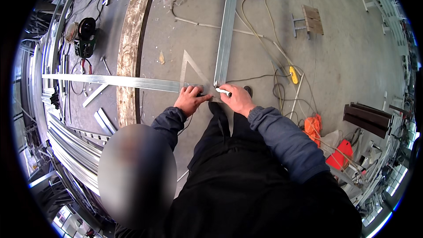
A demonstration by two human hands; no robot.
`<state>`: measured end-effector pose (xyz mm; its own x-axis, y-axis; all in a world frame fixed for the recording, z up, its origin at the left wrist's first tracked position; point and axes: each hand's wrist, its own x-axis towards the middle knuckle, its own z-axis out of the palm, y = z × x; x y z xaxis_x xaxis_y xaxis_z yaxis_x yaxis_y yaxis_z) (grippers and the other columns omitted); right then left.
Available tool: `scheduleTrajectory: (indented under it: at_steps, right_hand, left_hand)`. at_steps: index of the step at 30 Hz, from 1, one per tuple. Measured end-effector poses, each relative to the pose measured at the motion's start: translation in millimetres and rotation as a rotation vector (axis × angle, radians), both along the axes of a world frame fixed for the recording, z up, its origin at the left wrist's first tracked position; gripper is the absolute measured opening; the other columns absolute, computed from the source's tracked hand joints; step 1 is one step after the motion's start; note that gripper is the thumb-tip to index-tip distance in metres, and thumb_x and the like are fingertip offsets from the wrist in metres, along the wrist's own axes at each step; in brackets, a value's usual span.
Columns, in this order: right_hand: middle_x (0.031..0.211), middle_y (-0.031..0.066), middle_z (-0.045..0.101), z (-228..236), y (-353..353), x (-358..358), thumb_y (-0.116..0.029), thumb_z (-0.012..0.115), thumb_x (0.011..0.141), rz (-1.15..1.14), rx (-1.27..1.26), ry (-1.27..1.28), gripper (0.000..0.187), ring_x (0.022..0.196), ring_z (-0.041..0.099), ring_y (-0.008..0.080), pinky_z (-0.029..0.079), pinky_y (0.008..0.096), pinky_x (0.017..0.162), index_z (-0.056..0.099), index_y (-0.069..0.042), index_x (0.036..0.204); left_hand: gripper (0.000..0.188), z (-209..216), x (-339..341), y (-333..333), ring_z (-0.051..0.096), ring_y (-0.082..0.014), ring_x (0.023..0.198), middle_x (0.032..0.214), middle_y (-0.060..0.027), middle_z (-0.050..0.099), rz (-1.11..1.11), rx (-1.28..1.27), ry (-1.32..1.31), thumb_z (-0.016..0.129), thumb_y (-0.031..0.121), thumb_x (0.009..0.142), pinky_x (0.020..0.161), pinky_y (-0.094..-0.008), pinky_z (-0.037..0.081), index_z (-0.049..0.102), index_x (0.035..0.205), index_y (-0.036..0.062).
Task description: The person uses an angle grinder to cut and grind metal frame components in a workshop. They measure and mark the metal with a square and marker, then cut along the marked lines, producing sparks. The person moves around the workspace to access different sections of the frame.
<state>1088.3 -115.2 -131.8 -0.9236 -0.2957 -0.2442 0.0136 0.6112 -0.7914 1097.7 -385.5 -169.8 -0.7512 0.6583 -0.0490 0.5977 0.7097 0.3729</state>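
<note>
My left hand [190, 100] presses its bent fingers on the lower edge of a clear triangular set square [185, 66], at the end of a long silver metal profile [145, 83] running off to the left. In my right hand [240, 100] is a white marker pen [224, 91], gripped between thumb and fingers, its end toward the set square's right corner. A second silver profile [226, 31] runs away from me, its near end just above the pen. Whether the two profiles touch is hidden by the set square and my hands.
A worn wooden beam [130, 39] lies under the left profile. Cables and a yellow power-strip-like box [294, 75] trail over the floor at right, near a small wooden-topped stand [312, 19]. Bundled metal lengths [72, 143] fill the left. A blurred oval [136, 176] covers the lower left.
</note>
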Motion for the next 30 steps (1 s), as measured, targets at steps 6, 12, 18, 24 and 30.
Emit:
scheduleTrajectory:
  at_steps: [6, 12, 18, 24, 30]
  right_hand:
    - [0.103, 0.0181, 0.075, 8, 19, 8, -0.028, 0.066, 0.09, 0.103, 0.093, -0.025, 0.03, 0.101, 0.07, 0.0384, 0.056, 0.0473, 0.088, 0.076, -0.007, 0.109]
    - [0.101, 0.0191, 0.076, 12, 50, 26, -0.033, 0.065, 0.086, 0.254, 0.268, -0.216, 0.035, 0.095, 0.072, 0.0385, 0.057, 0.0473, 0.087, 0.077, -0.008, 0.107]
    - [0.099, 0.0177, 0.076, 29, 57, 34, -0.028, 0.066, 0.091, -0.007, 0.044, -0.214, 0.03, 0.088, 0.071, 0.0377, 0.056, 0.0442, 0.08, 0.074, -0.007, 0.112]
    - [0.099, 0.0162, 0.075, 40, 52, 37, -0.023, 0.067, 0.095, -0.126, -0.051, -0.12, 0.029, 0.084, 0.072, 0.0341, 0.055, 0.0404, 0.074, 0.07, -0.007, 0.119]
    - [0.098, 0.0147, 0.075, 42, 66, 50, -0.017, 0.07, 0.097, -0.25, -0.18, -0.067, 0.028, 0.078, 0.07, 0.0243, 0.054, 0.0346, 0.072, 0.07, -0.005, 0.122]
  left_hand:
    - [0.048, 0, 0, -1, 0.057, -0.0249, 0.113, 0.123, -0.0011, 0.059, 0.002, 0.002, 0.007, 0.067, 0.012, 0.09, 0.097, -0.0437, 0.044, 0.073, 0.13, 0.0369]
    - [0.048, -2, 0, -1, 0.056, -0.0249, 0.114, 0.123, -0.0013, 0.058, 0.004, 0.006, 0.002, 0.066, 0.012, 0.09, 0.097, -0.0437, 0.044, 0.073, 0.131, 0.0361]
    - [0.048, -1, 1, -1, 0.055, -0.0241, 0.115, 0.123, -0.0013, 0.058, 0.002, -0.011, -0.009, 0.066, 0.012, 0.091, 0.098, -0.0441, 0.043, 0.072, 0.132, 0.0367]
    - [0.048, 12, 1, 0, 0.055, -0.0247, 0.114, 0.118, -0.0029, 0.059, -0.016, -0.046, -0.062, 0.064, 0.011, 0.091, 0.098, -0.0422, 0.042, 0.071, 0.134, 0.0307]
    - [0.036, 58, 42, -19, 0.056, -0.0265, 0.102, 0.104, -0.0048, 0.059, 0.096, 0.075, -0.133, 0.067, 0.013, 0.092, 0.092, -0.0405, 0.042, 0.072, 0.127, 0.0184]
